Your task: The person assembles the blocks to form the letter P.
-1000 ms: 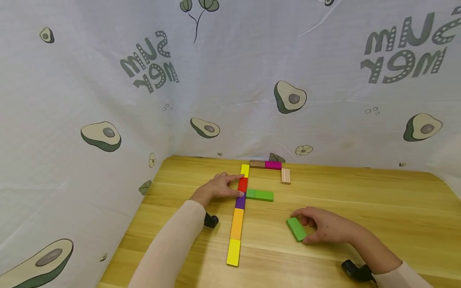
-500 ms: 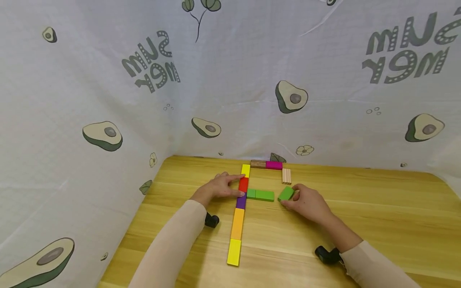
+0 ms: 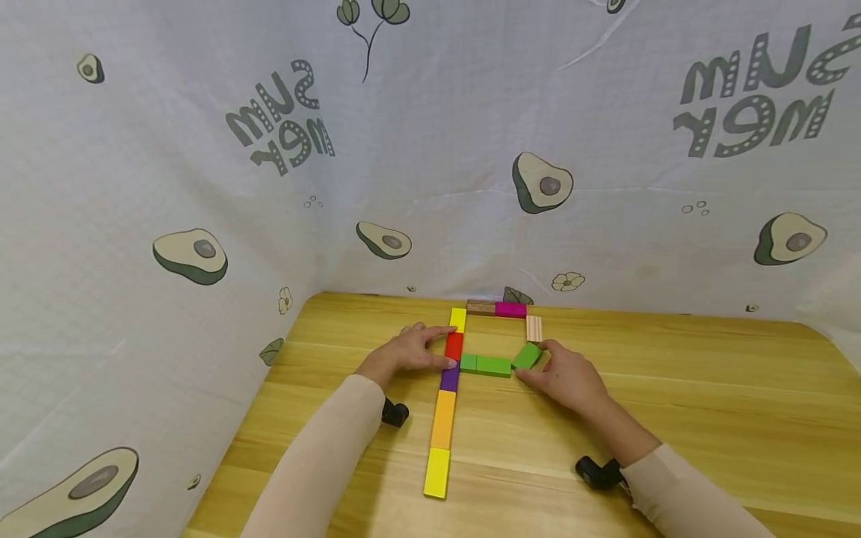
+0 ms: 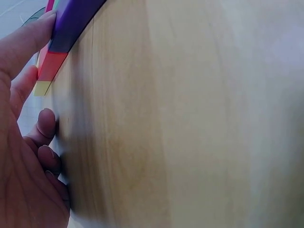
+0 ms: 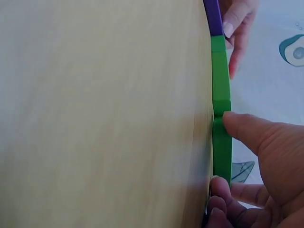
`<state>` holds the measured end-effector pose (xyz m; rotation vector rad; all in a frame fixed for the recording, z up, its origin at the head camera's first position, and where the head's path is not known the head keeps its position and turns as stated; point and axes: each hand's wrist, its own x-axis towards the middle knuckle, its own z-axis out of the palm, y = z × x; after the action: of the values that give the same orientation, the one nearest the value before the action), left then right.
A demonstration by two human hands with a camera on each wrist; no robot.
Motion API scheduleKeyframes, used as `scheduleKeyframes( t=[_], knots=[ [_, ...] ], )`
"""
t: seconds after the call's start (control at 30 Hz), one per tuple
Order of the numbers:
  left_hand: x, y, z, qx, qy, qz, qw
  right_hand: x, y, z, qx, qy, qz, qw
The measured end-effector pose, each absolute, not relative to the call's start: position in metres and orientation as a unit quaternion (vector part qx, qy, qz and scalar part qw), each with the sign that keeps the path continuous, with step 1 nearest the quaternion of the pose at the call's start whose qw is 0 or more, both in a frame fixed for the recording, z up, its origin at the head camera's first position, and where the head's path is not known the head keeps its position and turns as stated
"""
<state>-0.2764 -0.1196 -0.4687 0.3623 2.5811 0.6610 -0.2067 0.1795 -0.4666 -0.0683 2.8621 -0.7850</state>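
In the head view, a green block (image 3: 527, 356) lies tilted on the table, pinched between thumb and index finger of my right hand (image 3: 572, 379). One end meets a flat green block (image 3: 494, 367); the other is close to a striped wooden block (image 3: 534, 329). The right wrist view shows the thumb at the joint between the two green pieces. My left hand (image 3: 409, 348) rests beside the column, thumb touching near the purple block (image 3: 449, 379), index fingertip where the red block (image 3: 454, 344) meets a yellow block (image 3: 457, 320). Its fingers hold nothing.
The column runs on through an orange block (image 3: 443, 420) to another yellow block (image 3: 437, 473). A brown block (image 3: 480, 308) and a magenta block (image 3: 510, 309) line the back. Behind the wooden table (image 3: 673, 403) hangs a printed white cloth (image 3: 430, 149).
My right hand has carried the green block from the right front toward the back left, turning it, until it met the flat green block. The left hand has stayed in place.
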Motion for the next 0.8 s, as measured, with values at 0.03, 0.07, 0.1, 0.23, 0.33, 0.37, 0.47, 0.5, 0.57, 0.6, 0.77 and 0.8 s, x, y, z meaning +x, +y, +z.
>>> scheduleKeyframes(
  t=[0.03,0.07,0.1,0.23,0.33,0.37,0.47,0.5,0.57,0.6,0.77,0.8],
  knots=[
    [-0.2762,-0.1196,-0.4687,0.132,0.935,0.24,0.224,-0.2068,0.1791,-0.4668,-0.021,0.961,-0.262,0.087],
    [-0.2762,-0.1196,-0.4687,0.132,0.935,0.241,0.225,-0.2069,0.1787,-0.467,-0.018,0.961,-0.26,0.087],
    [-0.2763,-0.1195,-0.4687,0.132,0.935,0.242,0.225,-0.207,0.1785,-0.4671,-0.016,0.962,-0.259,0.087],
    [-0.2772,-0.1196,-0.4693,0.135,0.935,0.241,0.224,-0.2074,0.1777,-0.4684,-0.014,0.962,-0.26,0.083],
    [-0.2779,-0.1202,-0.4698,0.136,0.935,0.239,0.223,-0.2075,0.1773,-0.4689,-0.02,0.962,-0.26,0.075],
    [-0.278,-0.1204,-0.47,0.136,0.935,0.238,0.223,-0.2077,0.1773,-0.4694,-0.022,0.963,-0.26,0.072],
    [-0.2778,-0.121,-0.4699,0.135,0.935,0.239,0.224,-0.2083,0.1772,-0.4703,-0.022,0.964,-0.258,0.067],
    [-0.2776,-0.1211,-0.4697,0.135,0.935,0.24,0.224,-0.2086,0.1773,-0.4707,-0.022,0.964,-0.257,0.067],
    [-0.277,-0.1212,-0.4693,0.136,0.935,0.24,0.225,-0.2089,0.1773,-0.4714,-0.019,0.964,-0.255,0.066],
    [-0.2768,-0.1213,-0.4689,0.137,0.934,0.24,0.225,-0.209,0.1777,-0.4715,-0.021,0.965,-0.255,0.065],
    [-0.276,-0.1214,-0.4669,0.14,0.933,0.243,0.226,-0.208,0.1777,-0.4702,-0.018,0.964,-0.256,0.065],
    [-0.2759,-0.1213,-0.4664,0.141,0.932,0.244,0.226,-0.2078,0.1781,-0.4697,-0.017,0.964,-0.258,0.067]
  ],
)
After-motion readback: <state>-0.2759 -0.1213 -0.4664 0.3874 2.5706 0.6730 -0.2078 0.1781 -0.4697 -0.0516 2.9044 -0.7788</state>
